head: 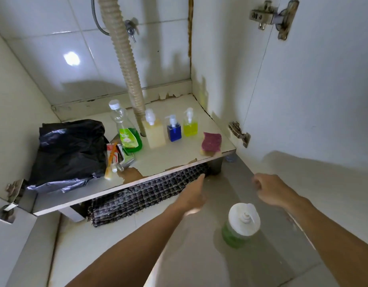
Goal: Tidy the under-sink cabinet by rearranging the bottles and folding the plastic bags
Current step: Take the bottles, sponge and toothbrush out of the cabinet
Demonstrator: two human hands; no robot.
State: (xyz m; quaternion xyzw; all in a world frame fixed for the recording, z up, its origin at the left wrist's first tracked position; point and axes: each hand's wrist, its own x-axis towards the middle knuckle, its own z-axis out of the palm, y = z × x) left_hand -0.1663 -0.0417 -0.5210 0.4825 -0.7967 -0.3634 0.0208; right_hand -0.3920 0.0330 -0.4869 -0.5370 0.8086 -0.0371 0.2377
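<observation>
Head view: four bottles already stand in a row at the back of the peeling white tabletop point(170, 159): a clear bottle of green liquid point(128, 132), a pale yellow pump bottle point(154, 132), a small blue pump bottle point(174, 130) and a yellow-green pump bottle point(190, 124). A round green pump bottle with a white top point(240, 226) waits on the floor between the arms. The glossy black plastic bag point(69, 154) lies crumpled at the left, seemingly unfolded. The left hand point(192, 195) holds nothing, forefinger straight; the right hand point(268, 190) has its fingers curled, empty.

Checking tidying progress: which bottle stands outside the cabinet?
The round green pump bottle with the wide white top: it stands on the floor in front, while the rest line the white cabinet shelf.
</observation>
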